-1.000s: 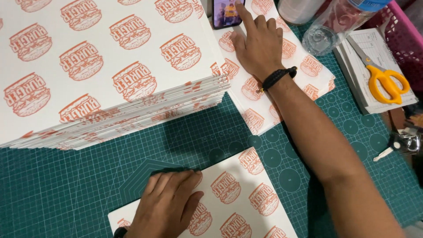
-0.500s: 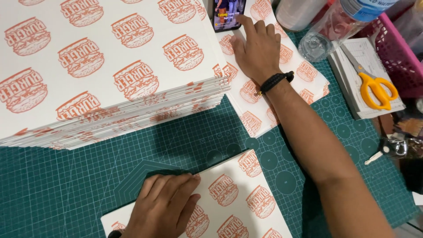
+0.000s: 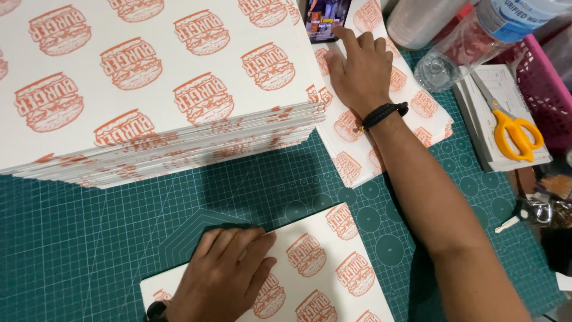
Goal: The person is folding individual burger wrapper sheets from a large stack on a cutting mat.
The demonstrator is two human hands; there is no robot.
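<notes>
My left hand [image 3: 223, 274] lies flat, fingers together, on a white paper sheet [image 3: 322, 268] printed with orange burger pictures, near the front of the green cutting mat [image 3: 119, 226]. My right hand [image 3: 357, 68] reaches far back, palm down on a smaller pile of the same printed sheets [image 3: 381, 131], with the index finger touching a lit phone [image 3: 325, 19] at the top. A black band is on the right wrist. A tall stack of large printed sheets [image 3: 155, 89] fills the left and middle.
Yellow-handled scissors [image 3: 512, 128] rest on a white pad at the right. A clear plastic bottle [image 3: 476, 42] lies tilted beside a pink basket [image 3: 545, 77]. Keys [image 3: 530, 211] sit at the right edge of the mat.
My right hand has stayed stretched toward the phone, its fingertip on the screen edge. The view has shifted slightly. My left hand stays pressed on the front sheet.
</notes>
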